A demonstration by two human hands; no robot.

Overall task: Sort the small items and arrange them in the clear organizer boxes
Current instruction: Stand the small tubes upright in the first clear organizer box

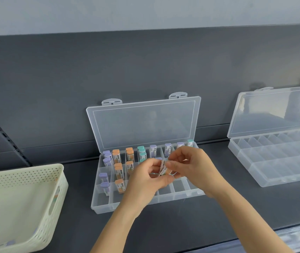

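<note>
Both forearms enter from the lower edge and converge. Left hand [145, 181] and right hand [191, 167] meet above the open clear organizer box [101, 207]. Their fingers [173, 164] pinch one small labelled tube [163, 168] over its middle compartments. Cream perforated basket [41, 225] at left on the dark shelf [218, 216]. Second clear box [273, 161], lid raised, well apart at right.

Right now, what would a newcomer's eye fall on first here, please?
The left hand and right hand pinch a small labelled item over the central organizer box, part-filled with purple, orange and teal items. A second organizer lies open at right, a pale basket at left.
</note>
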